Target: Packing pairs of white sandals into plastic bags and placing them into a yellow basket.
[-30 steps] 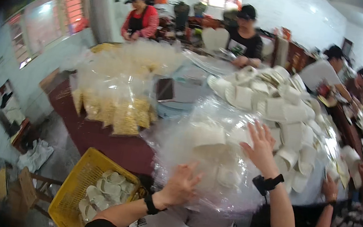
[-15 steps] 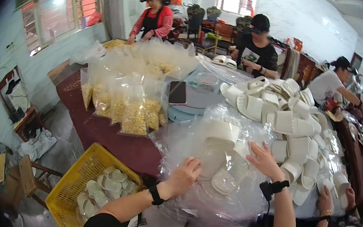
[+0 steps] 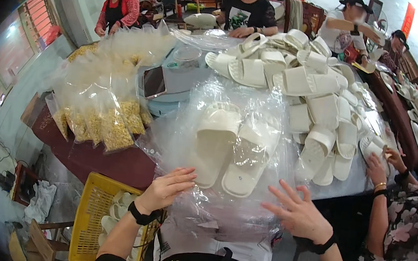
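Note:
A pair of white slide slippers lies side by side in front of me, toes pointing away: a left slipper (image 3: 212,152) and a right slipper (image 3: 248,163). Clear plastic film (image 3: 196,107) spreads around and beneath them, and shiny film also covers at least the right one. At the near left of the pair is my left hand (image 3: 168,189), fingers stretched out over the plastic's edge. My right hand (image 3: 301,213) hovers at the near right with its fingers spread. Neither hand holds anything that I can see.
Loose white slippers (image 3: 324,112) are heaped at the right. Bags of yellow pieces (image 3: 115,131) and a dark phone (image 3: 154,81) stand or lie left. A yellow basket (image 3: 89,220) holding slippers sits below left. A co-worker's hands (image 3: 377,167) handle slippers at right; other people work behind.
Both hands have drawn back toward me from the slippers and moved apart from the pair. The right slipper now lies straighter beside the left one. My view has shifted to the right.

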Motion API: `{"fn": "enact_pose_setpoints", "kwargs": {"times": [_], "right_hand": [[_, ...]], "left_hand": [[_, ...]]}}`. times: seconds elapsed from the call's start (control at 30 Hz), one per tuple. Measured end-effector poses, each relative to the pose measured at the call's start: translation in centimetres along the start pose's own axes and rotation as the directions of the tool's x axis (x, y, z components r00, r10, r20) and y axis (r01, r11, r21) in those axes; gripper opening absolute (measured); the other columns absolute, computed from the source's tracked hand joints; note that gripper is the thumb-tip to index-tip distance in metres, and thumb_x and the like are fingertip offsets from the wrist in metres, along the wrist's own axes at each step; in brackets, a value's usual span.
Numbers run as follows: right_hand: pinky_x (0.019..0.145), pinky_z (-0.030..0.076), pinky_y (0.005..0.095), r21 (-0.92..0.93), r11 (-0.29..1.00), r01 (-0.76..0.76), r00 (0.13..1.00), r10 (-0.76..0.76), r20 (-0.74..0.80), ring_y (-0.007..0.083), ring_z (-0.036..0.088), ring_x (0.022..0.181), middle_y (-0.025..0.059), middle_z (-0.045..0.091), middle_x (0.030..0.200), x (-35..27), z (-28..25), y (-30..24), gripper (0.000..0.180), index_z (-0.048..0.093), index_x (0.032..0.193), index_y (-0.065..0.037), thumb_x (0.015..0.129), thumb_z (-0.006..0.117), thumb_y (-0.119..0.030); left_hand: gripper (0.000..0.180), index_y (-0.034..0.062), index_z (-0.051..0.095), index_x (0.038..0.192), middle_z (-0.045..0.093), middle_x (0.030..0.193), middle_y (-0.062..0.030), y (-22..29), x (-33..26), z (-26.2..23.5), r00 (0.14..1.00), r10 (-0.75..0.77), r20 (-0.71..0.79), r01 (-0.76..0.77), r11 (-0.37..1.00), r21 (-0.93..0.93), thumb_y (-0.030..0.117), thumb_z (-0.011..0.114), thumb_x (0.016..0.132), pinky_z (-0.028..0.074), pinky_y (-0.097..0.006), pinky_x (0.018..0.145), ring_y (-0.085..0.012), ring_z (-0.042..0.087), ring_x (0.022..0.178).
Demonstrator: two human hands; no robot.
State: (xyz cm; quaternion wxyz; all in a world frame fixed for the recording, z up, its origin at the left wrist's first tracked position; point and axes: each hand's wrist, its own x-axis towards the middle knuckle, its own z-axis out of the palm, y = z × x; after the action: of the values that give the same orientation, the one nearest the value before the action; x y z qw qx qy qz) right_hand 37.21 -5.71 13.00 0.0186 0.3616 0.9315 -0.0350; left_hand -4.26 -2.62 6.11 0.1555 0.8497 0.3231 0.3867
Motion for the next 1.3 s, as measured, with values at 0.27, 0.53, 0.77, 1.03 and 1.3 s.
{"fn": "enact_pose_setpoints", "kwargs": {"times": [0.27,0.53,0.77,1.03,1.3], "right_hand": [[0.113,0.025,0.0517,0.133,0.979,0.156,0.958,-0.117,-0.262,0.0185,0.043,0.145,0.003,0.052,0.153,-0.2,4.1,0.2,0.059,0.06,0.14,-0.022,0.084,0.079,-0.027],[0.115,0.02,0.0435,0.763,0.646,0.023,0.997,0.045,-0.069,0.0151,0.051,0.137,0.0034,0.065,0.138,1.0,3.5,2.5,0.036,0.069,0.13,-0.013,0.11,0.041,-0.025],[0.112,0.025,0.0417,0.933,0.356,0.046,0.994,0.078,-0.078,0.017,0.057,0.129,0.0042,0.068,0.135,1.1,3.3,3.3,0.045,0.059,0.142,-0.012,0.103,0.055,-0.035],[0.106,0.03,0.0414,0.668,0.744,0.018,0.965,0.162,-0.207,0.0191,0.063,0.11,0.0031,0.073,0.116,1.9,2.3,0.1,0.051,0.066,0.13,-0.012,0.085,0.081,-0.03],[0.079,0.037,0.0361,0.686,0.715,-0.137,0.703,0.558,-0.442,0.0211,0.061,0.074,0.0032,0.066,0.072,3.0,5.6,-0.2,0.017,0.068,0.069,-0.006,0.084,0.074,-0.013]], "left_hand": [[0.029,-0.0004,0.073,0.105,0.074,0.114,-0.0157,-0.2,0.6,0.4,0.998,-0.021,-0.063,0.013,0.992,-0.128,-0.013,0.065,0.08,0.049,-0.047,0.107,-0.0359,0.066,0.121],[0.013,-0.0028,0.072,0.089,0.074,0.091,-0.0114,-1.0,0.5,0.4,0.962,-0.245,-0.124,0.205,0.942,-0.266,0.002,0.062,0.094,0.054,-0.034,0.08,-0.0262,0.069,0.09],[0.024,-0.0033,0.069,0.077,0.066,0.074,-0.0091,-1.6,1.7,1.7,0.898,-0.409,-0.161,0.391,0.911,-0.131,0.01,0.062,0.096,0.045,-0.033,0.061,-0.0193,0.06,0.069],[0.034,-0.001,0.071,0.073,0.058,0.06,-0.0046,-2.9,1.9,1.6,0.792,-0.607,-0.066,0.57,0.773,-0.278,0.023,0.065,0.097,0.039,-0.028,0.056,-0.0079,0.049,0.058],[0.033,-0.0018,0.069,0.07,0.059,0.058,-0.0059,-1.8,2.5,2.6,0.754,-0.648,-0.11,0.611,0.753,-0.245,0.02,0.066,0.095,0.041,-0.034,0.054,-0.0129,0.053,0.056]]}}
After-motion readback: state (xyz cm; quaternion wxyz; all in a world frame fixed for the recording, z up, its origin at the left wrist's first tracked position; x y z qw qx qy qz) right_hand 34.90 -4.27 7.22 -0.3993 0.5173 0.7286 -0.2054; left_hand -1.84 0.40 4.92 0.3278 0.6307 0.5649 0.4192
